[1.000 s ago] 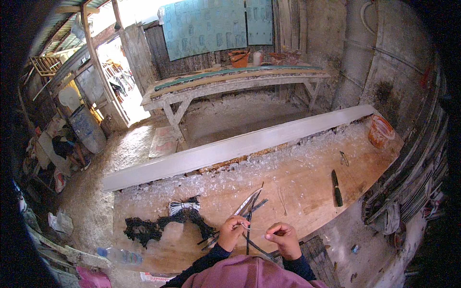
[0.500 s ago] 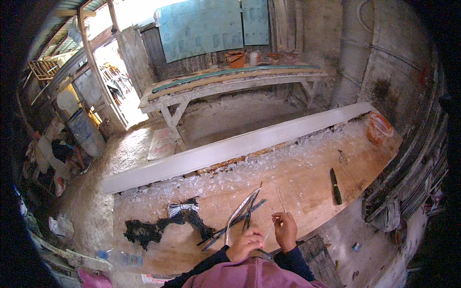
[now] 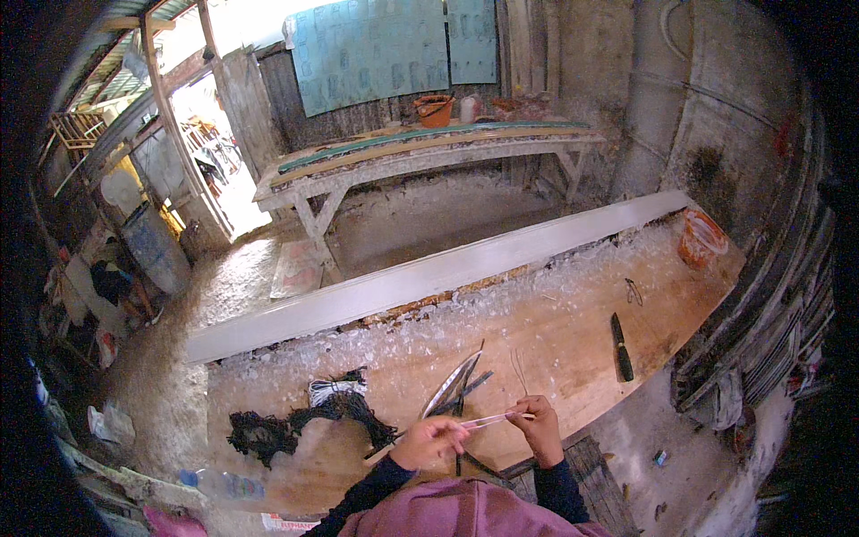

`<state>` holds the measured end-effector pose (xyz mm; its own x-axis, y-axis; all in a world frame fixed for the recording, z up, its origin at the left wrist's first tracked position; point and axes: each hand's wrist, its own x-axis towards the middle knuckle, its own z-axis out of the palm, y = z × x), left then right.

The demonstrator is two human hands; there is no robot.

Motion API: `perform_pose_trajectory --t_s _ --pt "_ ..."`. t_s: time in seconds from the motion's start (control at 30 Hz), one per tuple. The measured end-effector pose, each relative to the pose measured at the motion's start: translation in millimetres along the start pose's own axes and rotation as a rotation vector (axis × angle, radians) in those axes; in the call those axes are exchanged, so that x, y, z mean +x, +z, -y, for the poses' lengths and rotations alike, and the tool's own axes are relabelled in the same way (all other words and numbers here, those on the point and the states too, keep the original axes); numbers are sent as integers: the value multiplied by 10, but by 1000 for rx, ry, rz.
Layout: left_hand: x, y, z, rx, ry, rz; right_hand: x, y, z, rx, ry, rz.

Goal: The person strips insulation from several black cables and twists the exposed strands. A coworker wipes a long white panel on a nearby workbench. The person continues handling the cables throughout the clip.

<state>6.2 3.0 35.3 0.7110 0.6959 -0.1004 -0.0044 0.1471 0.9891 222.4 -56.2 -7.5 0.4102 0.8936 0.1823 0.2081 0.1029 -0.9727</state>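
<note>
Over wooden bench (image 3: 573, 331) w/ dark cord (image 3: 344, 412), our left hand (image 3: 429, 441) & right hand (image 3: 540, 428) pinch a thin pale strip (image 3: 488, 419) taut between them, prob. to keep it straight.

Left hand (image 3: 431, 440) and right hand (image 3: 540, 427) pinch opposite ends of a thin pale strip (image 3: 490, 419), held level above a wooden workbench (image 3: 573, 331). Just beyond the hands: a bundle of long flat strips (image 3: 455, 387); to the left, a tangle of dark fibre (image 3: 304, 421). Far right: a dark knife (image 3: 621, 345) and an orange bucket (image 3: 700, 240).
</note>
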Motion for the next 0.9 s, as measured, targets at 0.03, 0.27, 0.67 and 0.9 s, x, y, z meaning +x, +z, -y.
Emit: perform_pose_trajectory --t_s 0.03,0.27,0.67,0.9 --pt "16 -75 2 81 69 -117 -6 -10 37 78 19 12" --pt "42 -403 54 -52 -138 -495 -152 156 356 -38 199 354" --pt "434 -410 726 -398 -142 -608 -402 528 350 -362 -38 594" --pt "496 -610 1200 309 -33 -346 -283 161 41 -461 145 829"
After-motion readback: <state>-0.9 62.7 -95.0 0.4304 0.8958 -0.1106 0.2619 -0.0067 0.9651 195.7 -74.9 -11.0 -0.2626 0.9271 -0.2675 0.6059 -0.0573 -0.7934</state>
